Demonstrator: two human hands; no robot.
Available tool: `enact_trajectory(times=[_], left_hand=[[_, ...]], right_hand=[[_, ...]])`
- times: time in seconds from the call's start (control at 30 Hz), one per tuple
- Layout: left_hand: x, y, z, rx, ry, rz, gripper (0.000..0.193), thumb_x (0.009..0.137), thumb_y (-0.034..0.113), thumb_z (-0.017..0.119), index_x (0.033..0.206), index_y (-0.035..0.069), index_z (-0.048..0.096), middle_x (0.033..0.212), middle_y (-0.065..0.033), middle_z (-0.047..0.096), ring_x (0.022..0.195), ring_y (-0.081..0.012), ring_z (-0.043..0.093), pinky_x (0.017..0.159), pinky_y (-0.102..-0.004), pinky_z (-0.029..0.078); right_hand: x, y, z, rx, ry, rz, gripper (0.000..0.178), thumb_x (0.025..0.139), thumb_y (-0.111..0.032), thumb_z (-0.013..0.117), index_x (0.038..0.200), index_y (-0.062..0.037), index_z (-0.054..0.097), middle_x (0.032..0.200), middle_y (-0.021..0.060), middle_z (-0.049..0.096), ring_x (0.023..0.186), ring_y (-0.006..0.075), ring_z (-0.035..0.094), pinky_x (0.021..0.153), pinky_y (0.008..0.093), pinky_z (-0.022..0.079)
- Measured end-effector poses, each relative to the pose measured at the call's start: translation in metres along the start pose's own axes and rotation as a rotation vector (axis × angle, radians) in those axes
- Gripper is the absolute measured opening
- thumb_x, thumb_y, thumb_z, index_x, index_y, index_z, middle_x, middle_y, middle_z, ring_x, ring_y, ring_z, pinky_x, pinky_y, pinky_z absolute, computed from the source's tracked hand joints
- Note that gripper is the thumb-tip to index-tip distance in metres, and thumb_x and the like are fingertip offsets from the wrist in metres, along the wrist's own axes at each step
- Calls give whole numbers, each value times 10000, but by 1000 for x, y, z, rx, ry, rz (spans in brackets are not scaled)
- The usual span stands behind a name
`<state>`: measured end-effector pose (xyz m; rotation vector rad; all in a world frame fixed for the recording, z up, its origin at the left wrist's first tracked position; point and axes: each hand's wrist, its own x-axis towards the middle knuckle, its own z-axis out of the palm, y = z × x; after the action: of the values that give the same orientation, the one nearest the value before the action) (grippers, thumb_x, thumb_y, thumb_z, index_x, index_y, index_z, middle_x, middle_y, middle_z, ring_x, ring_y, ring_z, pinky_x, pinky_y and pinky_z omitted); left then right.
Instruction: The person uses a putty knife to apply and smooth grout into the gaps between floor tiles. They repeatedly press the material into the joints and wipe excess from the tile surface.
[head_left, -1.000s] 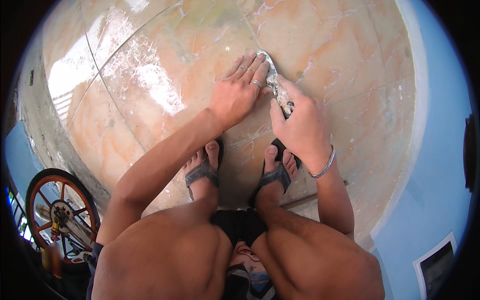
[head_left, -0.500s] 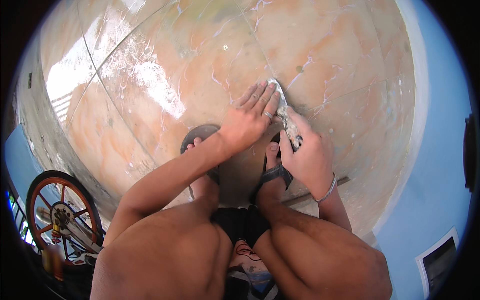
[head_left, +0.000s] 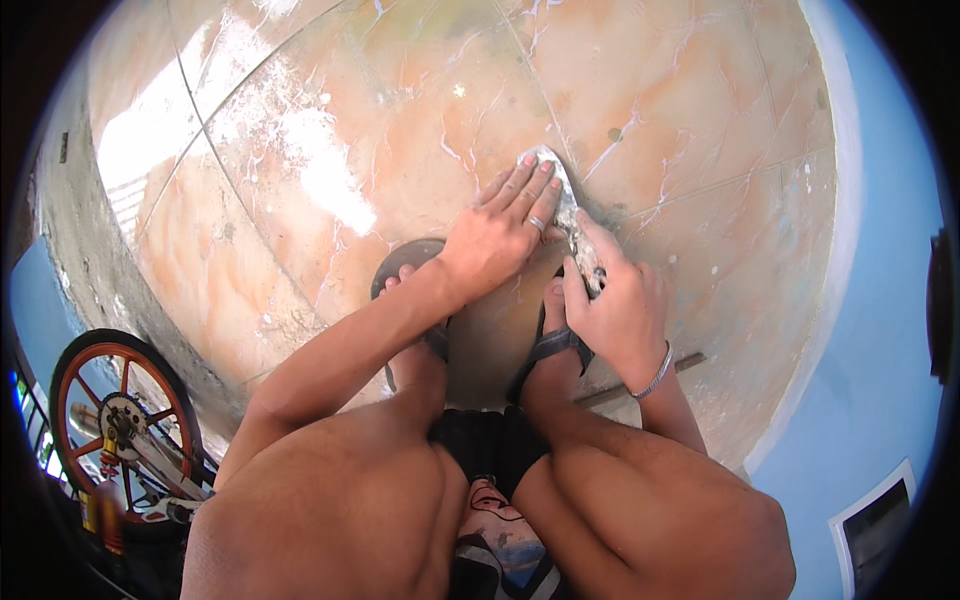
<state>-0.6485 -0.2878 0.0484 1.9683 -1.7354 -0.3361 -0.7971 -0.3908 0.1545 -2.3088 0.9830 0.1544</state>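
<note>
My right hand (head_left: 622, 308) grips the stained handle of a trowel (head_left: 572, 205) with a silvery, rounded blade, its thumb and index finger along the handle. Fingers stretched out, my left hand (head_left: 500, 225) lies flat over the left side of the blade. The blade rests low against the marbled orange-beige tile floor (head_left: 680, 230), its tip pointing away from me. What lies beneath the blade and my left fingers is hidden.
My sandalled feet stand just behind my hands, the left sandal (head_left: 398, 262) partly covered by my forearm. A dark thin strip (head_left: 690, 363) lies by my right wrist. A blue wall (head_left: 890, 300) rises at right; a motorcycle wheel (head_left: 125, 420) stands at left.
The trowel blade has turned slightly, so more of its rounded tip shows beyond my left fingers. Both hands keep nearly the same place and hold; the view has shifted a little.
</note>
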Motion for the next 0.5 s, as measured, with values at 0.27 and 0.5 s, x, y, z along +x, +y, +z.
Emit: enact_trajectory(times=[0.27,0.5], left_hand=[[-1,-17,-8,-84,44,35,568,941,202,805,1447,-12,656,1512,-208,671,1456,-369,609,1238,-517,481],[4,-21,-7,-170,164,-112,607,916,197,835,1460,0,651,1528,-196,663,1471,-382,590,1247,-521,471]], right_hand=[[10,-13,-4,-46,-68,73,497,954,-266,725,1417,-86,709,749,258,740,726,454,753,676,546,597],[20,-19,1,-19,79,-48,487,965,-274,719,1412,-83,703,755,236,751,736,456,757,679,554,599]])
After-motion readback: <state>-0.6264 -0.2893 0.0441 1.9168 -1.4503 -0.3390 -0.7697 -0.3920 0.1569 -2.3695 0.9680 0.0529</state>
